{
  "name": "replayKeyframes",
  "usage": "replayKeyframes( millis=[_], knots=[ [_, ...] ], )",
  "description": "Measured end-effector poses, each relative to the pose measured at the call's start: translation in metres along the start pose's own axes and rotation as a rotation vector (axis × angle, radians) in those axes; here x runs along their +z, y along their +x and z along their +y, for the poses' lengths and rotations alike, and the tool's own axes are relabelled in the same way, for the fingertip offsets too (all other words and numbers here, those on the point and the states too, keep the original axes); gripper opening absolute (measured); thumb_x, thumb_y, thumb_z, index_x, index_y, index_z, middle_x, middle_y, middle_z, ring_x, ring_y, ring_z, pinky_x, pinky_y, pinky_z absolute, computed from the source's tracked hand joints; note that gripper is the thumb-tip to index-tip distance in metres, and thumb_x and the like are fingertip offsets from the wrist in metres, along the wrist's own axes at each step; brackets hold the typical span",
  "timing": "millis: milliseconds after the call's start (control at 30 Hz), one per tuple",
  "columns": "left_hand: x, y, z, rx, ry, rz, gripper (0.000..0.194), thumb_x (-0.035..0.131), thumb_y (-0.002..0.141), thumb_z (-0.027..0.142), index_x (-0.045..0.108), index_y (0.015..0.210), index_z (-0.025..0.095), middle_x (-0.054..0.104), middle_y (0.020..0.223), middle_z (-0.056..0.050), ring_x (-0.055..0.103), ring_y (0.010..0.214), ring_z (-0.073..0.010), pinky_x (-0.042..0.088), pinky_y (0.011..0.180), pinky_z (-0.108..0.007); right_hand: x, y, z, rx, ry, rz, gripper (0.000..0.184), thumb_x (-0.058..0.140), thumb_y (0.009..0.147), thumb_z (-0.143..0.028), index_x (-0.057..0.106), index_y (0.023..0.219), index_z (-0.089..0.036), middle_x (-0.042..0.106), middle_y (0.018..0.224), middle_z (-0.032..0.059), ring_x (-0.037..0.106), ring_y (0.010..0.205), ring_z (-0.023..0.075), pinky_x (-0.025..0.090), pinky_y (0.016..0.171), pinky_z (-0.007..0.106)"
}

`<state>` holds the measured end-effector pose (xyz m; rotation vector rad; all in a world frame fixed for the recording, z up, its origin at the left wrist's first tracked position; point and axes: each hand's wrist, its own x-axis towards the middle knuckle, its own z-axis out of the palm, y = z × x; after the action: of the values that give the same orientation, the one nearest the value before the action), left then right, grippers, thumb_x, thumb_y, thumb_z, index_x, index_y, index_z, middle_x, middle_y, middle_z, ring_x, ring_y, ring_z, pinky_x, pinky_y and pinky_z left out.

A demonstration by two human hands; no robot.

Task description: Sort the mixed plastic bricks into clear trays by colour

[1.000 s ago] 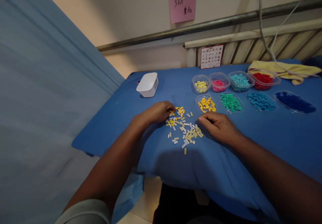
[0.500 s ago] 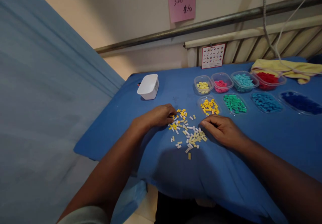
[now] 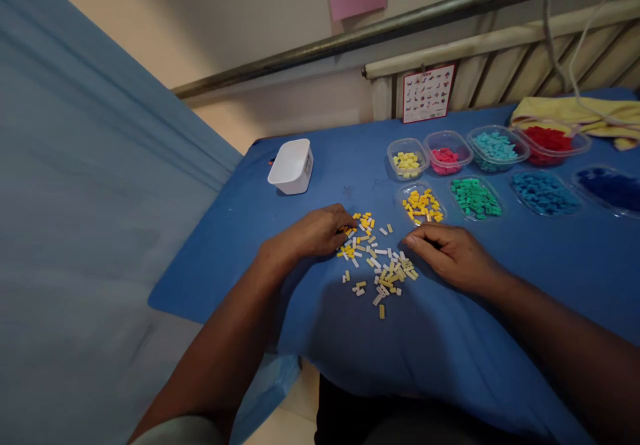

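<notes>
My left hand (image 3: 323,230) rests at the left edge of a loose spread of small toy bricks (image 3: 393,275). Its fingers are bent and closed together among several orange-yellow bricks (image 3: 349,251); whatever lies between the fingertips is hidden. On the right side of the spread, my right hand (image 3: 453,253) lies curled, thumb against the bent fingers, and I cannot make out what it holds, if anything. White and pale yellow bricks lie between the two hands. Just beyond my right hand stands a clear tub (image 3: 400,198) of orange-yellow bricks.
A white box (image 3: 291,184) stands at the back left. Clear tubs of pale yellow, pink, turquoise, red, green and blue bricks fill the right. A picture card (image 3: 427,94) leans by the radiator (image 3: 480,78), and a yellow cloth (image 3: 595,110) lies back right. A blue curtain (image 3: 75,198) hangs left.
The view has tilted down slightly, so the wall items sit higher. Both hands stay at nearly the same places by the bricks, with the left fingers shifted slightly.
</notes>
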<state>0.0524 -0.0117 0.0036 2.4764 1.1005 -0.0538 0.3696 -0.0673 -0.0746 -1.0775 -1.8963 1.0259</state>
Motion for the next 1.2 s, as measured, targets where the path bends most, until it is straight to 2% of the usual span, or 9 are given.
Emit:
replayKeyframes(
  millis=[100,267,433,600,667,967,1200],
  knots=[
    [0.001,0.002,-0.003,0.011,-0.019,-0.007,0.028,0.058,0.106,0.019,0.077,0.127,0.019,0.074,0.125,-0.011,0.072,0.112,-0.0228,0.056,0.099,-0.035,0.001,0.000,0.002,0.013,0.008,-0.003,0.033,0.062,0.113,-0.045,0.078,0.093,-0.024,0.078,0.089,0.0024,0.070,0.082,0.0211,0.052,0.077,0.036],
    [0.000,0.003,-0.006,-0.047,-0.030,-0.011,0.019,0.061,0.103,0.021,0.077,0.114,0.019,0.074,0.119,-0.010,0.071,0.102,-0.0215,0.054,0.091,-0.034,0.002,0.000,0.004,0.030,0.015,-0.009,0.034,0.061,0.113,-0.047,0.079,0.094,-0.025,0.079,0.091,0.0032,0.072,0.085,0.0227,0.053,0.080,0.037],
    [0.001,0.003,-0.003,-0.130,-0.008,0.013,0.022,0.062,0.100,0.022,0.073,0.118,0.017,0.074,0.112,-0.009,0.069,0.091,-0.0207,0.053,0.082,-0.033,0.003,0.001,0.003,0.034,0.005,0.000,0.034,0.061,0.112,-0.046,0.078,0.092,-0.024,0.078,0.089,0.0036,0.071,0.082,0.0224,0.053,0.078,0.037],
    [0.005,0.007,-0.004,-0.002,-0.003,0.024,0.030,0.057,0.105,0.018,0.075,0.128,0.019,0.075,0.126,-0.011,0.072,0.112,-0.0235,0.055,0.100,-0.037,0.004,0.002,0.004,0.028,0.014,-0.002,0.034,0.061,0.112,-0.045,0.079,0.092,-0.024,0.078,0.089,0.0037,0.071,0.083,0.0222,0.053,0.078,0.037],
    [0.005,0.009,-0.005,0.019,-0.009,0.017,0.028,0.058,0.106,0.020,0.077,0.127,0.019,0.074,0.126,-0.011,0.072,0.111,-0.0234,0.056,0.099,-0.036,0.004,0.002,0.004,0.018,0.018,0.001,0.034,0.061,0.112,-0.045,0.078,0.092,-0.024,0.078,0.089,0.0032,0.071,0.083,0.0218,0.053,0.078,0.037],
    [0.008,0.013,-0.010,0.027,0.007,0.028,0.020,0.061,0.108,0.023,0.080,0.115,0.019,0.075,0.116,-0.009,0.072,0.105,-0.0221,0.055,0.094,-0.034,0.004,0.003,0.002,0.022,0.018,0.003,0.034,0.061,0.112,-0.045,0.078,0.092,-0.024,0.078,0.089,0.0031,0.072,0.084,0.0221,0.053,0.079,0.037],
    [0.008,0.011,-0.007,-0.046,-0.006,0.015,0.032,0.062,0.103,0.014,0.077,0.131,0.018,0.076,0.128,-0.012,0.073,0.115,-0.0242,0.056,0.103,-0.037,0.004,0.003,0.004,0.023,0.015,0.007,0.034,0.061,0.111,-0.046,0.078,0.092,-0.024,0.079,0.088,0.0034,0.072,0.083,0.0226,0.053,0.078,0.037]
  ],
)
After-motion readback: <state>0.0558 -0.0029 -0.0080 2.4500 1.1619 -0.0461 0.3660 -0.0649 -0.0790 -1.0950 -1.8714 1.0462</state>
